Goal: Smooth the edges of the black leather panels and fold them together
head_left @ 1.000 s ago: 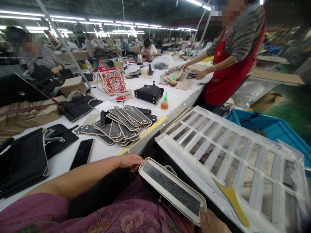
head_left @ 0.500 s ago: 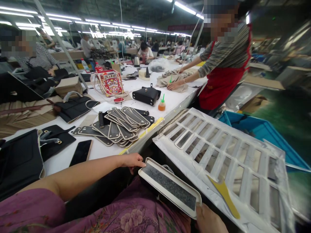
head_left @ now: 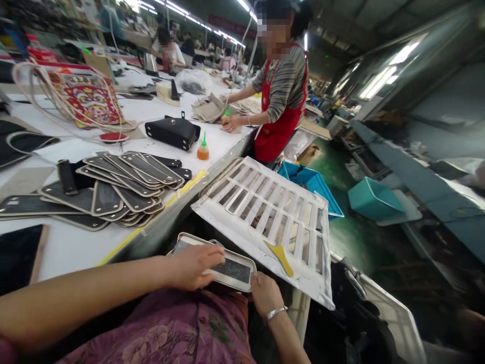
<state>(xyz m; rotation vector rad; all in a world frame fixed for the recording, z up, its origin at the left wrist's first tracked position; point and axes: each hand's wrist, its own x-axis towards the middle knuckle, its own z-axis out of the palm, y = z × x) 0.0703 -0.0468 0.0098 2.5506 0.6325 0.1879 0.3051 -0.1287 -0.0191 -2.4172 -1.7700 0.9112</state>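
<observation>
A narrow, long bag part (head_left: pixel 237 272) with rounded corners lies on my lap, a pale rim round its dark grey panel. It looks like the base of a bag; its underside is hidden. My right hand (head_left: pixel 266 294) grips its right end, thumb near the rim. My left hand (head_left: pixel 195 266) is over the left half of the panel, fingers and thumb apart; whether it touches the panel is unclear. Just beyond, a white slatted rack (head_left: pixel 227 218) carries a pale-rimmed piece (head_left: pixel 237 201) and a yellow scraper-like tool (head_left: pixel 282 260).
On the table (head_left: pixel 68 253) are stacked black strips with pale edges (head_left: pixel 125 177), a black bag (head_left: pixel 170 132), a glue bottle (head_left: pixel 203 150), a red patterned bag (head_left: pixel 89 98) and a phone (head_left: pixel 18 255). A co-worker in a red apron (head_left: pixel 278 129) stands beyond. Blue bins (head_left: pixel 375 199) sit right.
My left hand has moved from the bag part's far left end onto its panel. The view has swung right, and the bag part appears nearer my body. My right hand keeps its end.
</observation>
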